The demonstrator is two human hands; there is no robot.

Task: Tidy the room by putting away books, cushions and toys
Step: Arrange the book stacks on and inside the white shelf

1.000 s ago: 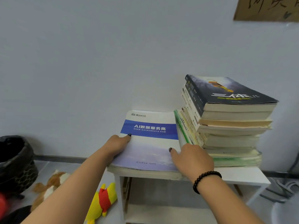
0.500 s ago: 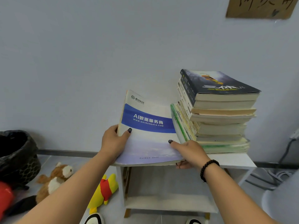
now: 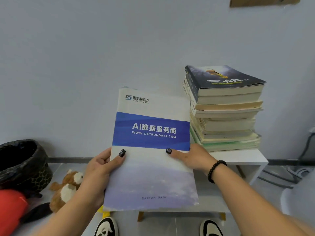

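Gripping the booklet (image 3: 150,150) at both side edges, the two hands hold it up, tilted toward the camera, in front of the white shelf (image 3: 238,156). Left hand (image 3: 100,169) wraps the left edge, thumb lying across the cover, the other fingers hidden behind. Right hand (image 3: 194,157) takes the right edge the same way, thumb flat on the cover just under the blue band, a bead bracelet (image 3: 215,170) on that wrist. Just past the right thumb, a stack of books (image 3: 225,108) sits on the shelf top against the wall. Below and left of the left hand, a plush dog (image 3: 67,188) lies on the floor, with a black bin (image 3: 23,166) farther left and something red (image 3: 12,206) beside it. Two shoes (image 3: 106,227) show at the bottom edge.
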